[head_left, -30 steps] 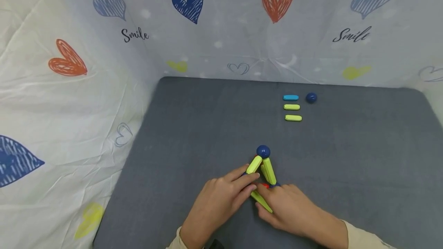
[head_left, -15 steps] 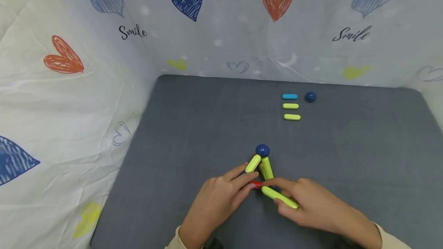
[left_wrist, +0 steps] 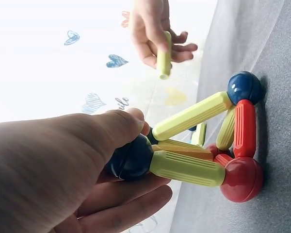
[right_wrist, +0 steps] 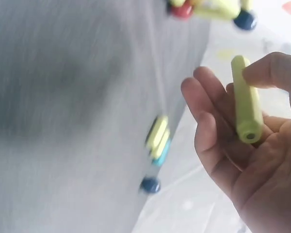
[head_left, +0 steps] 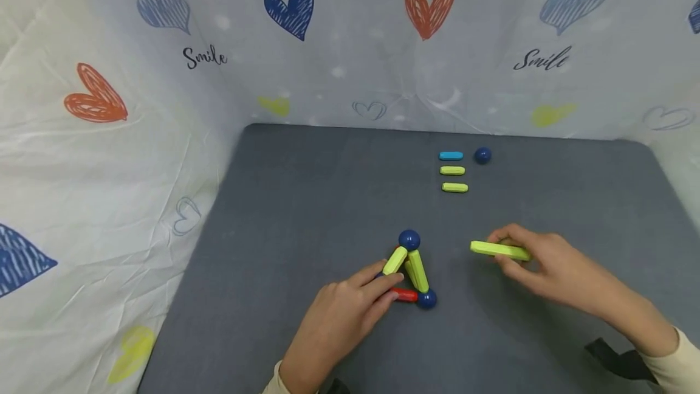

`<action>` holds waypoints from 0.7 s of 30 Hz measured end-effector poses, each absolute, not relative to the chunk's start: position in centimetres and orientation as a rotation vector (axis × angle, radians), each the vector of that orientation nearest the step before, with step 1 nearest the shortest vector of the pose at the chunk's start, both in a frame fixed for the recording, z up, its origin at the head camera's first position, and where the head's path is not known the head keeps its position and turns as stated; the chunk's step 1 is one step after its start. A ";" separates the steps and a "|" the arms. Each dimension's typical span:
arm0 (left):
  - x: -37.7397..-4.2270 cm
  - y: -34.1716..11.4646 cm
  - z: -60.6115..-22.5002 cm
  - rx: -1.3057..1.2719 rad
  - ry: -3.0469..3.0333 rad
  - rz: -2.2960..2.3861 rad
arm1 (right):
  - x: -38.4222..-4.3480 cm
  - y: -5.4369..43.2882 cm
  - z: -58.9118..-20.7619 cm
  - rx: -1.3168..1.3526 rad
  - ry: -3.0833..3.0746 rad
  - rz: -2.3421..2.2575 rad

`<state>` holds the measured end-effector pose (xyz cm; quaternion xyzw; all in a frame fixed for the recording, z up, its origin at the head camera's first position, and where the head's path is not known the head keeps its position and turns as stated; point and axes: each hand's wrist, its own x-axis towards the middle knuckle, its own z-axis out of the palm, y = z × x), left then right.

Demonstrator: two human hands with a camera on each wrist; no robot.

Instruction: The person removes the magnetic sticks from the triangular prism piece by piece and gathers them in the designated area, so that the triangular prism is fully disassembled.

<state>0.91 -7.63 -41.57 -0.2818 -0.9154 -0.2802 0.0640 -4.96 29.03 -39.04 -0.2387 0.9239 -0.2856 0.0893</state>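
A frame of magnetic rods and balls stands on the grey table at the middle front. My left hand [head_left: 344, 309] grips a dark blue ball [left_wrist: 131, 158] at one upper corner, thumb on one side and fingers underneath. Yellow-green rods [left_wrist: 189, 168] run from the upper end to a red ball [left_wrist: 242, 179] and a blue ball [left_wrist: 244, 87] on the table, which a red rod [left_wrist: 245, 128] joins. Off to the right, my right hand [head_left: 563, 266] pinches a loose yellow-green rod [head_left: 500, 250] above the table, its end showing a round dark dot [right_wrist: 250, 136].
Toward the back of the table [head_left: 328, 187] lie a light blue rod [head_left: 451, 155], two yellow-green rods [head_left: 452, 170] and a dark blue ball [head_left: 482, 155]. A white cloth [head_left: 339, 47] printed with hearts hangs behind and at the left.
My right hand has drawn the yellow-green rod away from the frame, to the right and up off it. My left hand stays at the frame.
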 end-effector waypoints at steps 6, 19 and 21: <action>1.0 -7.7 -41.6 -0.852 -2.772 -0.863 | -8.0 31.8 -39.5 -0.750 2.902 -0.646; 1.4 -7.6 -41.7 -0.738 -2.813 -0.977 | -15.1 36.0 -41.1 -0.714 3.104 -0.485; 1.4 -7.5 -41.7 -0.686 -2.828 -0.963 | -16.3 36.5 -41.4 -0.651 3.093 -0.480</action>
